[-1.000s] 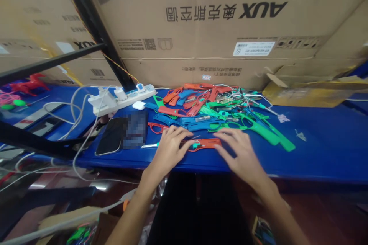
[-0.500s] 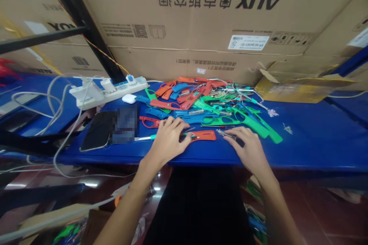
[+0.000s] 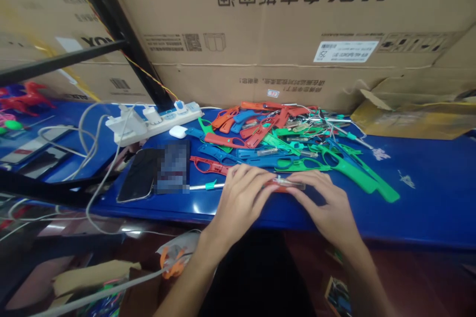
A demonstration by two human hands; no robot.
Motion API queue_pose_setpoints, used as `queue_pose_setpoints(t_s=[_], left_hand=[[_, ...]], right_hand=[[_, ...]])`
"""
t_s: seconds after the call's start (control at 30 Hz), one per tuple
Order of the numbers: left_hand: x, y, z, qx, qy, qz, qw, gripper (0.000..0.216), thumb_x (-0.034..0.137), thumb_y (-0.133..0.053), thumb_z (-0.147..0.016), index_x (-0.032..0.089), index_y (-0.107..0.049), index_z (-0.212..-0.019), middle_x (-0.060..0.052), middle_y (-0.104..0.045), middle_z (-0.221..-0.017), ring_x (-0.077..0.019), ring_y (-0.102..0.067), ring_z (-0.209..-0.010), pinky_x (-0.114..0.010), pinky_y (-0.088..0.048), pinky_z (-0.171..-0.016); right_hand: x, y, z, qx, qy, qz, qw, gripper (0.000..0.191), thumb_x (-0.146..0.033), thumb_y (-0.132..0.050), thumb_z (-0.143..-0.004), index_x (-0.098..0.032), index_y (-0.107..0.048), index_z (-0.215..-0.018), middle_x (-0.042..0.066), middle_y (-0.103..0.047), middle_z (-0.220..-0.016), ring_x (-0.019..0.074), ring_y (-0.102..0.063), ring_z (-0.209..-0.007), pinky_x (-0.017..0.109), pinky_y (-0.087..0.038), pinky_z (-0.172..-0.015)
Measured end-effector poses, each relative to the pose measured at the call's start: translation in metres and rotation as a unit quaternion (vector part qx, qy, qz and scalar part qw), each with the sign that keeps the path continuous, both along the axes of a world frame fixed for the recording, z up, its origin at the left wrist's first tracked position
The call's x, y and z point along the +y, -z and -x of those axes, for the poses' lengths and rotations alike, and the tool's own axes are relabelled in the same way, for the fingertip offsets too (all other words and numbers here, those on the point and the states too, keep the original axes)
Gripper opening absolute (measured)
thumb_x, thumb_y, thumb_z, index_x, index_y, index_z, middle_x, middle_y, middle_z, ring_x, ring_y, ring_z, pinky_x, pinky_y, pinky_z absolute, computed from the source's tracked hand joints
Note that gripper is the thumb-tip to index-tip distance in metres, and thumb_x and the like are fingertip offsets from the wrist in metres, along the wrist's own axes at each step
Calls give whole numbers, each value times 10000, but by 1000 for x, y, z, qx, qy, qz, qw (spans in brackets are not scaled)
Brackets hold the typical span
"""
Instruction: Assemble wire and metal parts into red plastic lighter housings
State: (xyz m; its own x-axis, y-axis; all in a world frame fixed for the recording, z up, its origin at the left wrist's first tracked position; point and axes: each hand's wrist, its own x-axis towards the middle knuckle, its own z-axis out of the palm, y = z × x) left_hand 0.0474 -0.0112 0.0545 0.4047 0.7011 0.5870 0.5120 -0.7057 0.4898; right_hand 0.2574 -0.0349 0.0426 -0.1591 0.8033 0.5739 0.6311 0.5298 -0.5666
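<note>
In front of me, my left hand point(image 3: 241, 198) is closed around an orange-red lighter casing half point(image 3: 281, 189), mostly covered by my fingers. A metal lighter tube point(image 3: 197, 187) with a teal piece point(image 3: 210, 185) sticks out to the left from under this hand. My right hand point(image 3: 327, 203) pinches a small clear fuel tank point(image 3: 292, 184) against the casing. Whether the tank sits fully inside cannot be seen. Just behind both hands spreads a pile of lighter parts, with a green casing point(image 3: 357, 173), a blue casing point(image 3: 260, 158) and a red casing point(image 3: 210, 165).
At left lie a black phone point(image 3: 136, 176), a dark pixelated item point(image 3: 173, 166) and a white earbud case point(image 3: 178, 132). Behind them stands a power strip point(image 3: 159, 121) with cables. A large carton point(image 3: 267, 25) backs the blue table point(image 3: 427, 208); a yellowish box point(image 3: 412, 119) is at right.
My right hand has moved left with the fuel tank, bringing it to the red casing. My left hand has closed more around the casing. The camera view has shifted slightly.
</note>
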Motion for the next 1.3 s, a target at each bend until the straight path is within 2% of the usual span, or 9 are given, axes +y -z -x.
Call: queue_pose_setpoints(t_s=[0.13, 0.4, 0.53, 0.63, 0.7, 0.77, 0.97, 1.1, 1.3], left_hand=[[4, 7, 6, -41, -10, 22, 999, 123, 219, -591, -1017, 217, -714, -1012, -1, -768, -986, -177, -618, -911, -376, -405, -896], [7, 15, 9, -71, 4, 35, 997, 130, 200, -617, -999, 242, -733, -1040, -13, -765, -1010, -199, -611, -970, -379, -444, -889], [9, 15, 10, -68, -39, 54, 995, 161, 274, -686, -962, 253, -702, -1121, -16, -752, -1050, -214, -599, -1018, -392, -450, -925], [12, 17, 12, -98, -96, 99, 986, 181, 277, -589, -1018, 253, -661, -1182, -28, -720, -1114, -210, -591, -1057, -381, -472, -927], [13, 19, 12, -79, -116, 97, 985, 161, 254, -542, -1038, 248, -679, -1123, -27, -711, -1106, -213, -579, -1063, -387, -465, -939], [13, 21, 11, -16, -121, 76, 990, 133, 264, -582, -1018, 242, -703, -1068, -27, -712, -1101, -230, -563, -1063, -410, -444, -945], [11, 23, 6, 107, -121, 67, 985, 201, 293, -569, -1025, 251, -727, -1141, -48, -701, -1148, -246, -532, -1048, -428, -411, -901], [11, 21, 6, 115, -106, 70, 985, 195, 286, -557, -1030, 252, -749, -1043, -34, -728, -1083, -238, -538, -996, -426, -384, -881], [8, 18, 8, 72, -80, 67, 992, 202, 236, -546, -1029, 256, -729, -1110, -27, -735, -1063, -220, -544, -975, -405, -390, -884]], right_hand=[[6, 4, 15, 34, -14, -5, 999, 111, -196, -680, -954, -249, -663, -1050, 9, -726, -1012, 175, -681, -951, 308, -501, -879], [5, 8, 18, 44, -50, 19, 998, 180, -169, -652, -965, -245, -681, -1125, 34, -699, -1066, 157, -687, -987, 252, -556, -876], [7, 7, 18, 46, -45, 21, 998, 194, -157, -645, -967, -250, -679, -1134, 28, -695, -1077, 145, -679, -1011, 243, -546, -912], [8, 7, 20, 54, -43, 56, 996, 174, -165, -629, -973, -242, -680, -1120, 31, -687, -1068, 144, -682, -976, 239, -557, -875], [9, 8, 21, 56, -58, 88, 993, 163, -171, -622, -973, -237, -680, -1110, 31, -681, -1062, 143, -682, -949, 236, -563, -848], [10, 8, 20, 55, -70, 111, 990, 153, -179, -614, -975, -235, -679, -1102, 32, -676, -1069, 145, -678, -952, 242, -561, -854], [10, 8, 18, 62, -74, 118, 988, 149, -208, -605, -977, -233, -678, -1104, 39, -676, -1065, 165, -670, -941, 269, -558, -838], [11, 9, 18, 55, -69, 121, 989, 118, -219, -610, -971, -228, -683, -1063, 37, -687, -1032, 166, -672, -898, 268, -556, -801], [13, 11, 16, 39, -62, 100, 992, 99, -232, -610, -961, -226, -680, -1030, 47, -704, -1005, 179, -688, -863, 276, -564, -771]])
